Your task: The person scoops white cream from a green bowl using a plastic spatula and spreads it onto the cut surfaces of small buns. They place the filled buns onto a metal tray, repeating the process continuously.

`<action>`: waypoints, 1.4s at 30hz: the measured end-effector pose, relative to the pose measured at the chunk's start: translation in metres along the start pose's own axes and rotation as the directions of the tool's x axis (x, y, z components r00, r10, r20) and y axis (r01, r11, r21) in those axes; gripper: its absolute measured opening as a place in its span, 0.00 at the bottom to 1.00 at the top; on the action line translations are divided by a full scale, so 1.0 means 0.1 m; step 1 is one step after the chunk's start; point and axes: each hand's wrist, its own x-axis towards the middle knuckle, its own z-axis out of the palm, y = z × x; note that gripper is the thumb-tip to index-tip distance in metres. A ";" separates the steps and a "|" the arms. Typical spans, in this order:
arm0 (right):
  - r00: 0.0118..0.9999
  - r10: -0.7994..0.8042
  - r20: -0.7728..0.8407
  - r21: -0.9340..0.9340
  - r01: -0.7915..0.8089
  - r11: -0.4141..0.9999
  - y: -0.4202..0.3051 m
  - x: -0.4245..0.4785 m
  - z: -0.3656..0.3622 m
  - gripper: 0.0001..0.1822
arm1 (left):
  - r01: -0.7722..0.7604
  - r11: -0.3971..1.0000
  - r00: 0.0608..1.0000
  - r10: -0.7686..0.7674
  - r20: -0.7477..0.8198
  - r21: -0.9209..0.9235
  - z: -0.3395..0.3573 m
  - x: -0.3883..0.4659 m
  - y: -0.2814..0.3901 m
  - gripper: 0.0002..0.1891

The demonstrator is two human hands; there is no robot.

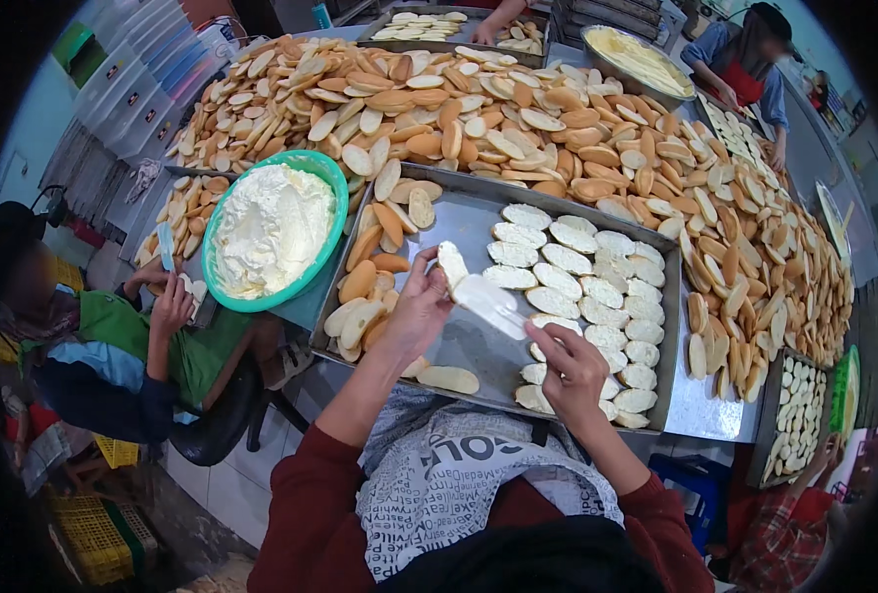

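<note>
Over the metal tray [476, 356], my left hand [423, 296] holds an oval bread slice [450, 263] by its edge, its face coated with pale cream. In my right hand [569, 363] is a white plastic spatula [492, 302], its blade touching or just over the slice's lower end. Rows of cream-coated slices [555, 282] fill the tray's right part. Uncoated bread pieces [357, 282] lie heaped along its left side, and one slice [448, 379] lies by the front edge. Beyond the tray's left corner stands a green basin [209, 256] of whipped cream [272, 230].
A large heap of bread slices [424, 104] covers the table behind and right of the tray. Co-workers sit or stand at the left [113, 341], back right [750, 67] and lower right. Another filled tray [795, 415] is at the right. Plastic drawers [124, 104] stand back left.
</note>
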 end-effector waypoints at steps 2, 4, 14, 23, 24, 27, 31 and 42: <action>0.998 -0.018 0.056 -0.018 0.019 1.000 -0.01 -0.04 -0.01 0.32 | -0.001 1.000 1.000 0.001 -0.005 0.016 -0.02 0.02 -0.02 0.19; 0.995 -0.029 0.098 -0.020 0.031 0.999 0.02 -0.07 -0.08 0.31 | -0.056 0.994 0.998 0.054 0.017 0.097 -0.12 0.07 -0.02 0.19; 0.938 0.315 -0.147 0.108 -0.301 0.947 0.33 -0.11 -0.29 0.26 | -0.023 0.643 0.995 -0.062 0.082 0.766 -0.42 0.10 -0.23 0.19; 0.912 0.373 -0.173 0.151 -0.350 0.925 0.39 -0.13 -0.34 0.24 | -0.371 0.088 0.924 -0.063 0.376 0.925 -0.38 0.49 -0.43 0.22; 0.909 0.384 -0.164 0.155 -0.360 0.920 0.37 -0.13 -0.34 0.24 | -0.377 0.088 0.922 -0.058 0.383 0.922 -0.34 0.51 -0.43 0.23; 0.912 0.378 -0.158 0.152 -0.356 0.922 0.37 -0.14 -0.33 0.23 | -0.388 0.111 0.918 -0.043 0.394 0.915 -0.21 0.50 -0.41 0.24; 0.922 0.357 -0.152 0.165 -0.333 0.929 0.40 -0.15 -0.30 0.23 | -0.426 0.145 0.903 0.008 0.429 0.893 -0.17 0.46 -0.43 0.24; 0.910 0.408 -0.080 0.273 -0.373 0.887 0.32 -0.06 -0.20 0.20 | -0.580 -0.161 0.805 0.041 0.592 0.799 -0.21 0.47 -0.37 0.22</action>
